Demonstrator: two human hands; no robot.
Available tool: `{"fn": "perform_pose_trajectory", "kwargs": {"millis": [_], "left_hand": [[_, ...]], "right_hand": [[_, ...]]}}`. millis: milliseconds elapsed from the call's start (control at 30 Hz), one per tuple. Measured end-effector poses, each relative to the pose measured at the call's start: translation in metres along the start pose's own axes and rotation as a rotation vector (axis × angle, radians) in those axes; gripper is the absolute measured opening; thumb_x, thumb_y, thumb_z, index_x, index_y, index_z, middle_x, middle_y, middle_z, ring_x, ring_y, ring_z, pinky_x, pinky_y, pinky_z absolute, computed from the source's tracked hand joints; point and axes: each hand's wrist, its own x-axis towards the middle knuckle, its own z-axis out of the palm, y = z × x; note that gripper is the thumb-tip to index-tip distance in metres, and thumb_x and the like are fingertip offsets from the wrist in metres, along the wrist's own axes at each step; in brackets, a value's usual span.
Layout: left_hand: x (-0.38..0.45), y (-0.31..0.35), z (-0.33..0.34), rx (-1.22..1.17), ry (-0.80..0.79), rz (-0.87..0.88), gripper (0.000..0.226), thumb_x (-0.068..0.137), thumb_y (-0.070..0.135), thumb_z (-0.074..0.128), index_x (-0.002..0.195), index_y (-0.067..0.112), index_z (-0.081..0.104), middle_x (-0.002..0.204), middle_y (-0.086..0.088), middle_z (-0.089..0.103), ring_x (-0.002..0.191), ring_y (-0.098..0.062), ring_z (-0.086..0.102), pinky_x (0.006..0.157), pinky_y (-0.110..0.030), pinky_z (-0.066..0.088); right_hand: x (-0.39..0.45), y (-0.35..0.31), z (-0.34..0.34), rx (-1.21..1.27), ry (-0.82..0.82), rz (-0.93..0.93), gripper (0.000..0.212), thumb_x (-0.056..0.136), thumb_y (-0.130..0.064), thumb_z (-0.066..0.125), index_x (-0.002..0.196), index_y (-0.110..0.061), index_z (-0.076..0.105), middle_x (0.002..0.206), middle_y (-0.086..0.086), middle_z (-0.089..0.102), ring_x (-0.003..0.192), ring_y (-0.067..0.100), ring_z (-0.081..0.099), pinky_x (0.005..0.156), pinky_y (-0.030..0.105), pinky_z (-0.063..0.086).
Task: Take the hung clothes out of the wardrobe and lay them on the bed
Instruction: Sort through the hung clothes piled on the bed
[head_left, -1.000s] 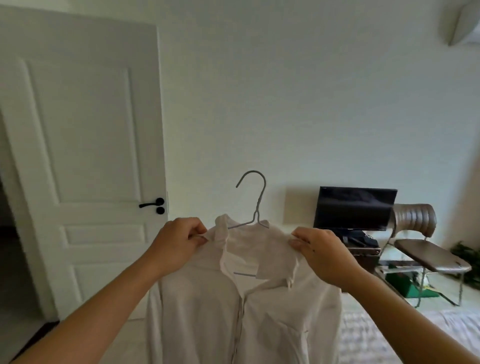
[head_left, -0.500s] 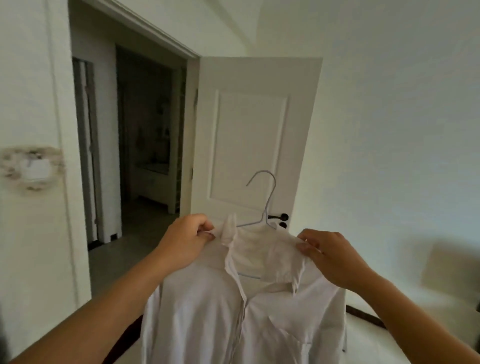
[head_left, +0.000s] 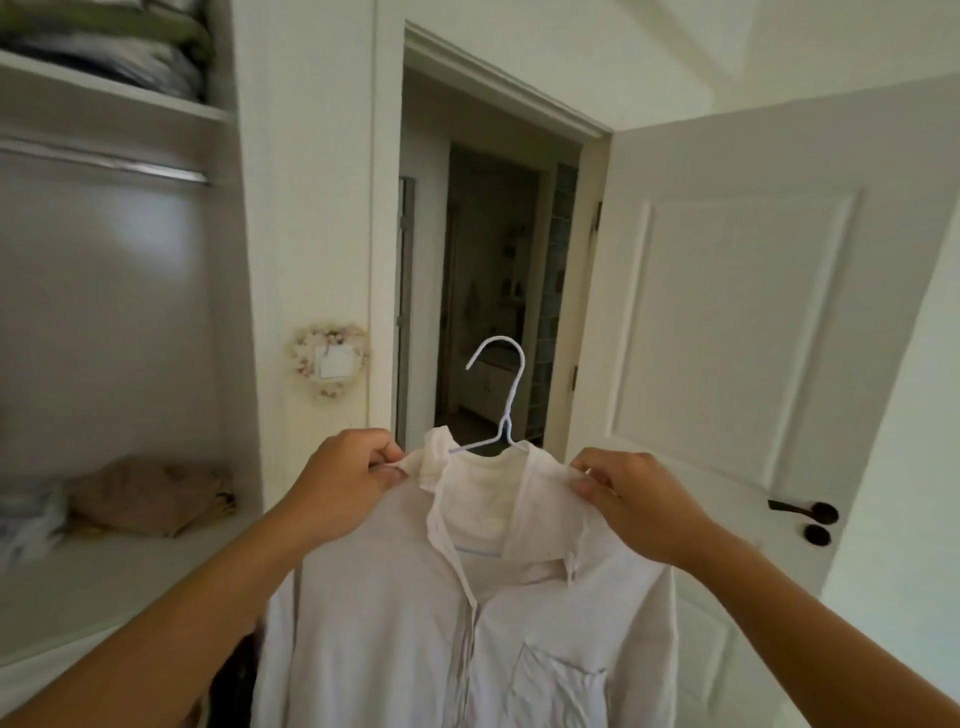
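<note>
A white button-up shirt (head_left: 415, 623) hangs on a thin white wire hanger (head_left: 501, 395) in front of me, its hook pointing up. My left hand (head_left: 343, 483) pinches the shirt's left shoulder by the collar. My right hand (head_left: 628, 499) pinches the right shoulder. The open wardrobe (head_left: 244, 260) stands at the left, with a bare metal rail (head_left: 104, 161) under its top shelf. No bed is in view.
Folded beige cloth (head_left: 150, 493) lies on the wardrobe's lower shelf, bedding (head_left: 104, 47) on the top shelf. A light switch with a floral frame (head_left: 332, 361) is on the wall. Ahead is a dark doorway (head_left: 488, 291); the white door (head_left: 753, 338) stands open at right.
My view has swung left, from the wall with the monitor and chair, past the door, to the wardrobe. Both hands keep the same hold on the shirt's shoulders.
</note>
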Motion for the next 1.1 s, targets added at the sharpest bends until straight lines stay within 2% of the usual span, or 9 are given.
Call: {"fn": "perform_pose_trajectory", "kwargs": {"millis": [67,167,300,467,633,733,900,967,1100], "left_hand": [[0.013,-0.02,-0.018,0.015,0.039,-0.032,0.026,0.085,0.007,0.069,0.068,0.026,0.062,0.072,0.006,0.067,0.073,-0.017,0.063,0.066,-0.03,0.046],[0.027,-0.049,-0.047,0.043,0.101,-0.064,0.028,0.083,0.006,0.071,0.066,0.026,0.063,0.07,0.005,0.068,0.068,-0.013,0.061,0.065,-0.028,0.046],[0.035,-0.087,-0.082,0.112,0.2,-0.118,0.022,0.081,0.009,0.075,0.068,0.025,0.066,0.069,0.007,0.068,0.063,-0.006,0.059,0.059,-0.02,0.041],[0.039,-0.136,-0.129,0.21,0.287,-0.188,0.027,0.078,0.01,0.077,0.062,0.027,0.063,0.062,0.008,0.065,0.057,-0.008,0.056,0.057,-0.023,0.041],[0.034,-0.194,-0.187,0.275,0.348,-0.236,0.029,0.077,0.01,0.077,0.057,0.024,0.061,0.059,0.004,0.063,0.056,-0.015,0.054,0.057,-0.028,0.041],[0.031,-0.228,-0.23,0.291,0.365,-0.242,0.026,0.076,0.01,0.078,0.057,0.02,0.063,0.06,0.0,0.065,0.058,-0.017,0.055,0.059,-0.032,0.045],[0.032,-0.284,-0.305,0.389,0.351,-0.224,0.031,0.078,0.015,0.078,0.056,0.026,0.06,0.061,0.005,0.063,0.059,-0.014,0.056,0.059,-0.028,0.043],[0.035,-0.303,-0.333,0.405,0.373,-0.215,0.021,0.079,0.016,0.077,0.062,0.023,0.066,0.065,0.004,0.066,0.064,-0.015,0.059,0.064,-0.032,0.049],[0.046,-0.335,-0.38,0.414,0.412,-0.172,0.012,0.081,0.013,0.073,0.07,0.017,0.07,0.069,0.001,0.066,0.064,-0.013,0.058,0.062,-0.026,0.043]], "right_hand": [[0.033,-0.013,0.01,0.017,-0.016,-0.062,0.025,0.103,-0.031,0.043,0.083,-0.042,0.051,0.08,-0.02,0.055,0.073,-0.004,0.051,0.06,0.009,0.032],[0.082,-0.031,0.031,0.066,-0.048,-0.147,0.017,0.103,-0.033,0.043,0.096,-0.038,0.057,0.09,-0.018,0.06,0.08,-0.002,0.055,0.067,0.01,0.037],[0.139,-0.065,0.06,0.102,-0.077,-0.248,0.017,0.103,-0.038,0.041,0.103,-0.037,0.058,0.095,-0.018,0.061,0.084,0.001,0.058,0.074,0.014,0.044],[0.192,-0.122,0.088,0.098,-0.115,-0.359,0.018,0.103,-0.041,0.039,0.107,-0.033,0.056,0.096,-0.015,0.06,0.084,0.006,0.06,0.08,0.024,0.053],[0.234,-0.2,0.122,0.068,-0.084,-0.482,0.017,0.103,-0.04,0.038,0.101,-0.03,0.052,0.095,-0.012,0.056,0.078,0.004,0.054,0.065,0.016,0.039],[0.254,-0.251,0.141,0.04,-0.05,-0.507,0.02,0.104,-0.038,0.037,0.1,-0.027,0.052,0.097,-0.007,0.06,0.082,0.01,0.056,0.069,0.022,0.044],[0.292,-0.332,0.166,-0.078,0.032,-0.593,0.026,0.103,-0.038,0.035,0.092,-0.022,0.052,0.082,-0.004,0.058,0.073,0.015,0.055,0.065,0.032,0.045],[0.306,-0.361,0.169,-0.07,0.035,-0.624,0.026,0.102,-0.038,0.038,0.084,-0.023,0.05,0.075,-0.006,0.054,0.069,0.015,0.053,0.061,0.032,0.042],[0.333,-0.413,0.169,0.053,0.009,-0.691,0.035,0.098,-0.034,0.051,0.064,-0.028,0.042,0.062,-0.007,0.051,0.058,0.009,0.047,0.06,0.032,0.042]]}}
